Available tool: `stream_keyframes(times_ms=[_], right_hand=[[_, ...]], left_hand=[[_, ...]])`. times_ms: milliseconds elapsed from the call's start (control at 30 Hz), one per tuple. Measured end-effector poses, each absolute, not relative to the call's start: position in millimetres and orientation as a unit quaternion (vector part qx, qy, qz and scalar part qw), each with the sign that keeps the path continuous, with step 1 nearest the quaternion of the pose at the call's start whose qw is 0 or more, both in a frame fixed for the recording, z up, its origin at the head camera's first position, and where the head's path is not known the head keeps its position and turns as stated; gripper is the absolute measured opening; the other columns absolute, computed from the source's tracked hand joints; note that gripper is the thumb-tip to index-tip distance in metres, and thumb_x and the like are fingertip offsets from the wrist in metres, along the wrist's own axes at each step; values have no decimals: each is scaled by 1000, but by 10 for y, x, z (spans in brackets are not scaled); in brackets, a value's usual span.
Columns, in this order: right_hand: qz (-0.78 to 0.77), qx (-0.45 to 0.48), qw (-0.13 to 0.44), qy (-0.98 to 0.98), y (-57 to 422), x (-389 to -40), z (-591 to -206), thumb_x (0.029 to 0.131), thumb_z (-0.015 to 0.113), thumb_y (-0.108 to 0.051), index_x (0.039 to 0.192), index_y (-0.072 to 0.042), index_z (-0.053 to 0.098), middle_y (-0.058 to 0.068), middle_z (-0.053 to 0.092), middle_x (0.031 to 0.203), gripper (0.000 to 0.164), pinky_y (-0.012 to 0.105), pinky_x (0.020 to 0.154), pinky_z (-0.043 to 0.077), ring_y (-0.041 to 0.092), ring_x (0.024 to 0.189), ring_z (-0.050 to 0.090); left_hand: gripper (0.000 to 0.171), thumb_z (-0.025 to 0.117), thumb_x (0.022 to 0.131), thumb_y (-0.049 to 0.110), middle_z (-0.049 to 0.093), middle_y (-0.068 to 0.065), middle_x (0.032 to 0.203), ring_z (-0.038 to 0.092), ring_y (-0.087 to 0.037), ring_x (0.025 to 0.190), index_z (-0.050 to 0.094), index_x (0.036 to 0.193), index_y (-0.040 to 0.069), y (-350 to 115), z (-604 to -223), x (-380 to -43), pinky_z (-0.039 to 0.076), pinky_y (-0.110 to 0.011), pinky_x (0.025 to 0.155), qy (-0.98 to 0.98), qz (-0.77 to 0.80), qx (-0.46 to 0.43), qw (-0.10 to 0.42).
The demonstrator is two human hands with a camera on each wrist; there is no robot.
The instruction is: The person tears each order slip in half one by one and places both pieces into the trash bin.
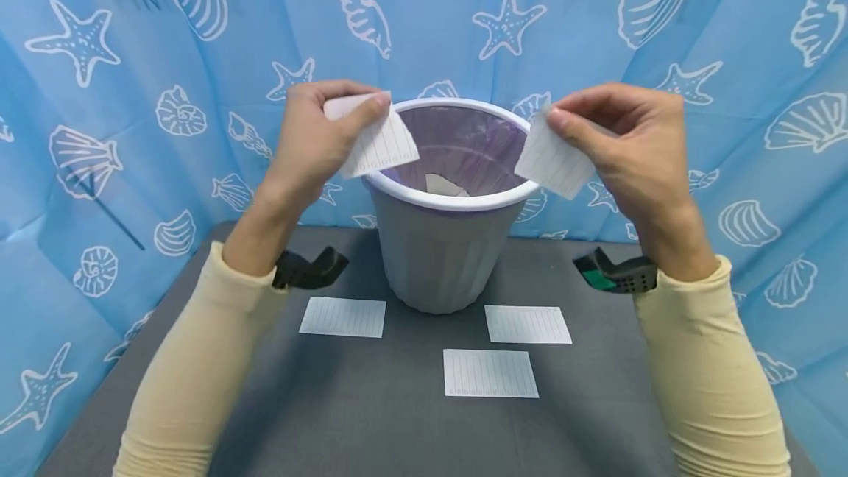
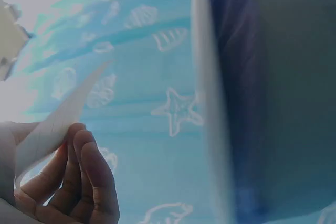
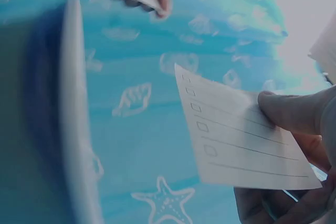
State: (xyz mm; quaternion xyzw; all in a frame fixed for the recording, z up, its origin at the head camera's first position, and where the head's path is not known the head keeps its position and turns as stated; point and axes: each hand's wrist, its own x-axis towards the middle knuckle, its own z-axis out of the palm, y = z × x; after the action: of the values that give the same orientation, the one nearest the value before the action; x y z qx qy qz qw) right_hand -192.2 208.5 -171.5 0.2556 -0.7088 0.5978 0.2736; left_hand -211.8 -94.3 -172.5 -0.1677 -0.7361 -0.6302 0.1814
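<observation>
My left hand pinches a piece of white lined paper between thumb and fingers, over the left rim of a grey trash bin. On the opposite side, my right hand pinches a second piece of lined paper by the right rim. Small printed boxes run down one edge of the right piece in the right wrist view. The two pieces are apart from each other. Inside the bin, a purple liner shows, with pale paper scraps low down.
Three lined paper sheets lie flat on the dark grey table: one left of the bin's base, another to its right, and a third nearer the front. A blue curtain with white shells and starfish hangs behind and along the sides.
</observation>
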Motion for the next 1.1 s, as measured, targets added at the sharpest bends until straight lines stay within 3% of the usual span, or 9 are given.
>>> stream_keyframes(times_ms=[200, 400, 633, 867, 1100], right_hand=[[508, 213, 241, -799, 2064, -2320, -1323, 89, 79, -8, 102, 1, 77, 3, 72, 94, 16, 22, 74, 54, 19, 85, 66], [481, 204, 202, -828, 1983, -2561, -1168, 90, 78, -12, 107, -2, 77, 0, 71, 97, 19, 21, 75, 52, 16, 88, 65], [422, 191, 153, -873, 1826, -2678, -1310, 96, 72, -18, 113, -2, 73, 3, 69, 98, 23, 24, 78, 52, 15, 88, 65], [421, 199, 126, -876, 1804, -2676, -1436, 96, 73, -22, 111, -3, 73, 7, 71, 99, 25, 26, 80, 52, 19, 90, 66], [472, 215, 137, -844, 1912, -2463, -1564, 93, 76, -17, 107, -1, 74, 3, 73, 91, 21, 22, 75, 53, 17, 84, 68]], left_hand=[[28, 70, 96, 18, 61, -12, 123, 62, -21, 101, 73, 117, 0, -782, -1256, -2436, 56, -32, 84, -797, -561, -165, 153], [26, 67, 98, 21, 67, -7, 118, 61, -17, 105, 75, 117, 5, -586, -1095, -2569, 50, -27, 88, -842, -481, -193, 151], [24, 68, 98, 17, 70, -6, 113, 64, -17, 99, 74, 118, 7, -442, -1184, -2632, 52, -26, 84, -893, -406, -163, 108], [32, 68, 98, 21, 69, -4, 117, 63, -13, 103, 69, 127, 8, -518, -1289, -2598, 51, -24, 88, -906, -387, -152, 73], [28, 68, 97, 16, 71, -7, 112, 66, -14, 101, 69, 123, 3, -667, -1474, -2375, 51, -27, 91, -859, -462, -197, 103]])
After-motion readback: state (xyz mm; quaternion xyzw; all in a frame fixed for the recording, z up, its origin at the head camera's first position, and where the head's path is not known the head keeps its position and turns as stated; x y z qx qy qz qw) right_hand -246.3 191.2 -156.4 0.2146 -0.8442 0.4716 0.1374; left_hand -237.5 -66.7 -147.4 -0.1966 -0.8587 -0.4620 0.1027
